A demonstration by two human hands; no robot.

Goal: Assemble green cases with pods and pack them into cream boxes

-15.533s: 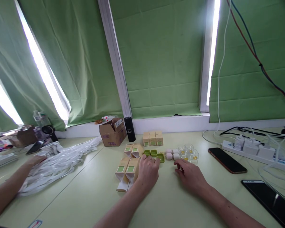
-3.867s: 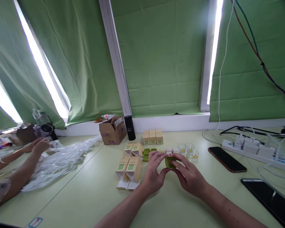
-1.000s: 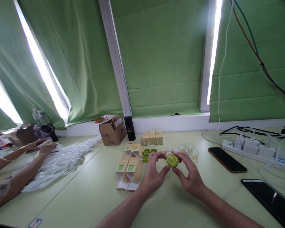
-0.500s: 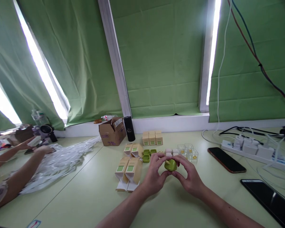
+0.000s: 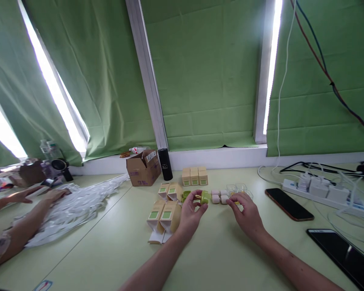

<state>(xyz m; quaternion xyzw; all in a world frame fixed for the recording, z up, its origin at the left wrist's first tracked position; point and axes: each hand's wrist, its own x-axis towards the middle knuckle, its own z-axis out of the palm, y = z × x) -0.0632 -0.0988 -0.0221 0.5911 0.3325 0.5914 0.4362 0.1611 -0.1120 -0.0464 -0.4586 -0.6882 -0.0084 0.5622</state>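
Observation:
My left hand (image 5: pixel 190 213) pinches a small green case (image 5: pixel 204 197) just above the table, beside other green cases (image 5: pixel 186 195). My right hand (image 5: pixel 247 213) reaches to the clear plastic cups (image 5: pixel 241 188) with yellow pieces inside; its fingertips touch the nearest one and cover it, fingers apart. Two pale pink cubes (image 5: pixel 219 198) lie between my hands. Several tan boxes with green labels (image 5: pixel 164 214) lie open to the left of my left hand, and three shut ones (image 5: pixel 194 176) stand behind.
A cardboard box (image 5: pixel 143 168) and black bottle (image 5: pixel 165 164) stand by the sill. Two phones (image 5: pixel 289 204) (image 5: pixel 348 255) and a power strip (image 5: pixel 321 191) with cables lie right. Another person's hands (image 5: pixel 36 195) rest on white plastic bags (image 5: pixel 75 206) at left.
My hands, together on the green case half a second ago, have parted. The left carried the case back towards the other green cases; the right moved forward to the clear cups.

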